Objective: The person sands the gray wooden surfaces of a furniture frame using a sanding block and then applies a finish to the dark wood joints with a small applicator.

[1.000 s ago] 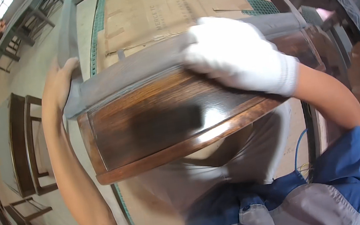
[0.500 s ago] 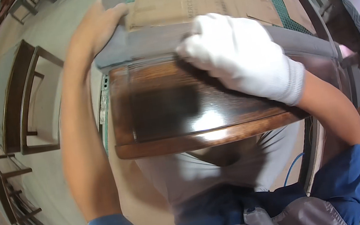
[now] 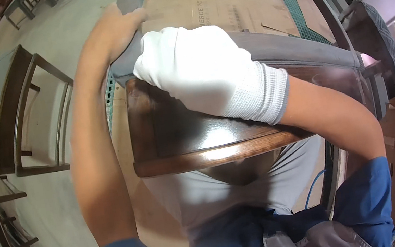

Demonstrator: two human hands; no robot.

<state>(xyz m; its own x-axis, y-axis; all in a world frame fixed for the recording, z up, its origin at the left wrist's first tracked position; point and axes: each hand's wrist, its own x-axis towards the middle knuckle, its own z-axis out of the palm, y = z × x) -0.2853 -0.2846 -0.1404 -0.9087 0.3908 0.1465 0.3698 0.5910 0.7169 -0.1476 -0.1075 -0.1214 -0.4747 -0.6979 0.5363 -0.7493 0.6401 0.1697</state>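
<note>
A dark brown, glossy wooden panel [image 3: 174,137] with a raised front edge lies before me, its far side against a grey padded rail [image 3: 294,46]. My right hand [image 3: 199,66], in a white knit glove, is closed and pressed down at the panel's far left part. Whatever its fingers may hold is hidden under the glove. My bare left hand [image 3: 113,31] wraps over the padded rail at the frame's left corner, thumb on top. Its other fingers are mostly out of sight.
Brown cardboard [image 3: 220,3] covers the bench beyond the rail, over green mesh [image 3: 293,7]. Dark wooden frames [image 3: 16,121] stand on the floor at the left. A padded upright board [image 3: 390,67] rises at the right. A blue hose [image 3: 313,188] hangs near my right leg.
My gloved right hand has swept left along the far side of the panel, towards my left hand. The left hand keeps its hold on the rail.
</note>
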